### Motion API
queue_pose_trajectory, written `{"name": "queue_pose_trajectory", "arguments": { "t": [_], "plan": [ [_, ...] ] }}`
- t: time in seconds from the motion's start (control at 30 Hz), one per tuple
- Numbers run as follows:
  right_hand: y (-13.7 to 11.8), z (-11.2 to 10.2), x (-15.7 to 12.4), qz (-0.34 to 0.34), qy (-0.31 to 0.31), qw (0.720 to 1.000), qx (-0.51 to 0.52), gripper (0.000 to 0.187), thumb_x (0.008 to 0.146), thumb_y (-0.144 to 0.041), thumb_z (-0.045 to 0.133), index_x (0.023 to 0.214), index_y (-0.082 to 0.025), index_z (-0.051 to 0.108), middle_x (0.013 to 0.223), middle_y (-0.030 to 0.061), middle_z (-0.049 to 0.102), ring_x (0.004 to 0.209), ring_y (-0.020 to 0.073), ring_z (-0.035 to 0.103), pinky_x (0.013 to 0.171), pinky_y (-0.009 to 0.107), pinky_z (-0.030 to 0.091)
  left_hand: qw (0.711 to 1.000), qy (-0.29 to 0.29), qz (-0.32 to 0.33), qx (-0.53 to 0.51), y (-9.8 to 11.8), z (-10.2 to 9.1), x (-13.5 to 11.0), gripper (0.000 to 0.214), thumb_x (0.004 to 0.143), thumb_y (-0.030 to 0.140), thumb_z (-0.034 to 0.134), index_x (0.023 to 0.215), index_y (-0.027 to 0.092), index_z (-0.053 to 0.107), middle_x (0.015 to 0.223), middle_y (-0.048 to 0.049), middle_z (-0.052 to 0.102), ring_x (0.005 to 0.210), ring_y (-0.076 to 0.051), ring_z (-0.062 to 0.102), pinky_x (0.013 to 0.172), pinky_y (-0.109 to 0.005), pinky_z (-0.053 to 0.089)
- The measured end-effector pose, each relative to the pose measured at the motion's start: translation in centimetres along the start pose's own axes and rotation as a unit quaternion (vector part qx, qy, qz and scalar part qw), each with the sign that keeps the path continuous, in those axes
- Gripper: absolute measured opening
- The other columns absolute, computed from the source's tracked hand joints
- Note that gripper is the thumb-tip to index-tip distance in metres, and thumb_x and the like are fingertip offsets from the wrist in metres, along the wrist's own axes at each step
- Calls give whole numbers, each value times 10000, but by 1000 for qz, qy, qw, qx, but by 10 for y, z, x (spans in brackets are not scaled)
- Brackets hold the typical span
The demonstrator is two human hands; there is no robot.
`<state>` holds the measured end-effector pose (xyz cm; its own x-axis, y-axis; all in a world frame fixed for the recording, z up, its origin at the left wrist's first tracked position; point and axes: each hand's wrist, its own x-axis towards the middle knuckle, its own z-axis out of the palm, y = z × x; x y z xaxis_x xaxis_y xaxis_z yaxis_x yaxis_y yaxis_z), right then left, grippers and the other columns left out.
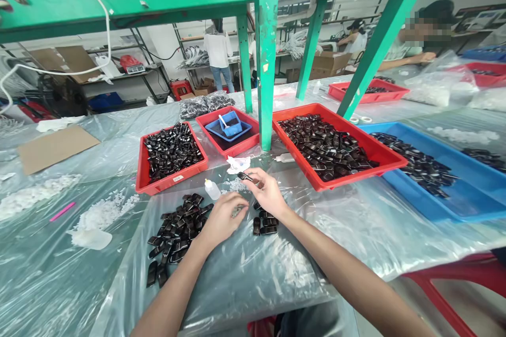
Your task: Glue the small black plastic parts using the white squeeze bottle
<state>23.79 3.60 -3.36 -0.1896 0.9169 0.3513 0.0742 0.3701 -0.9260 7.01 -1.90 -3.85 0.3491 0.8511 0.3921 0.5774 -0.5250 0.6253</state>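
One broad table (300,268) spreads before us under clear, crinkled plastic sheeting, presumably laid to shield its top. Toward its right edge sits a blue tray (478,189), and a large red tray (359,175) seems to rest a corner on its rim, perhaps for want of space. Further left, a smaller red tray (190,171) is heaped with glossy parts (174,150), its smooth, low walls probably meant to stop them sliding off. Nearer the table's front edge, a loose pile (179,224) of blocky, shiny black parts lies by our left forearm and a small cluster (269,225) between our arms, sparing us a stretch. Our left hand (228,216) is curled; we cannot tell whether it grips anything. Our right hand (270,195) closes in a light pinch. Just beyond our left hand is a soft, translucent squeeze bottle (212,189). The right-hand pinch holds a black piece (245,176) by one end, above the table, likely leaving its hard, rounded body exposed. Tiny white pellets (236,185) lie scattered behind.
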Motion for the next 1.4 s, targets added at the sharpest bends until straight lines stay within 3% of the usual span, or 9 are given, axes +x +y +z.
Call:
{"name": "queue_pose_trajectory", "arguments": {
  "t": [0.07, 0.13, 0.23, 0.43, 0.87, 1.07, 1.17, 1.27, 1.4],
  "plan": [
    [-1, 2, -1, 1, -3, 1000, 3, 245, 880, -371, 672, 1067, -214, 670, 987, 54, 762, 843, 201, 692, 635, 279, 467, 991, 104, -44, -70, -4, -8, 2, 111, 919, 269, 624, 909, 227, 727, 928, -56, 707, 854, -203, 637, 794, -333, 492],
    [0, 5, -3, 5, -16, 1000, 4, 241, 873, -381, 683, 1039, -206, 683, 957, 55, 764, 783, 191, 678, 606, 280, 446, 961, 210, -102, -146, -7, -15, 5, 120, 877, 328, 685, 892, 218, 731, 888, -49, 705, 795, -188, 627, 736, -304, 490],
    [1, 12, -8, 11, -49, 999, 12, 221, 881, -391, 681, 997, -203, 687, 857, 36, 756, 701, 174, 648, 552, 272, 397, 904, 290, -180, -257, -9, -20, 8, 205, 771, 385, 784, 853, 203, 740, 827, -35, 699, 734, -170, 623, 697, -282, 494],
    [-1, 17, -13, -2, -77, 997, 25, 190, 884, -357, 687, 1001, -207, 680, 880, 31, 760, 717, 170, 651, 558, 266, 386, 866, 265, -216, -365, -8, -16, 9, 257, 687, 375, 854, 837, 187, 763, 756, -17, 677, 676, -138, 597, 648, -250, 480],
    [-3, 14, -14, -8, -97, 995, 10, 141, 901, -324, 662, 986, -211, 669, 843, 9, 740, 687, 153, 624, 587, 263, 398, 871, 252, -217, -362, -8, -14, 8, 242, 679, 362, 865, 826, 187, 783, 768, -19, 708, 688, -140, 605, 693, -263, 493],
    [-5, 13, -14, -14, -94, 996, 1, 131, 899, -309, 660, 985, -211, 662, 832, 4, 747, 675, 149, 620, 624, 265, 420, 889, 262, -203, -317, -9, -10, 6, 206, 706, 353, 848, 822, 191, 798, 780, -31, 728, 728, -164, 638, 722, -285, 510],
    [-4, 12, -13, -6, -91, 996, -1, 120, 895, -312, 661, 956, -209, 667, 812, 4, 743, 665, 150, 618, 609, 262, 415, 914, 262, -153, -270, -10, -7, 5, 162, 768, 331, 810, 858, 195, 807, 829, -41, 729, 765, -165, 635, 723, -282, 499],
    [-2, 8, -11, 6, -84, 996, -15, 146, 901, -334, 645, 955, -202, 672, 826, 17, 737, 683, 156, 622, 593, 261, 404, 944, 250, -93, -194, -10, -4, 3, 192, 862, 310, 730, 1003, 204, 804, 882, -48, 713, 741, -145, 595, 687, -271, 481],
    [-1, 0, -4, 0, -86, 995, -51, 197, 907, -331, 599, 1046, -205, 658, 894, 30, 715, 736, 167, 624, 618, 271, 427, 976, 179, -38, -118, -7, -1, 1, 367, 930, 286, 643, 1287, 218, 690, 953, -54, 696, 726, -137, 577, 678, -269, 486]
  ]
}}
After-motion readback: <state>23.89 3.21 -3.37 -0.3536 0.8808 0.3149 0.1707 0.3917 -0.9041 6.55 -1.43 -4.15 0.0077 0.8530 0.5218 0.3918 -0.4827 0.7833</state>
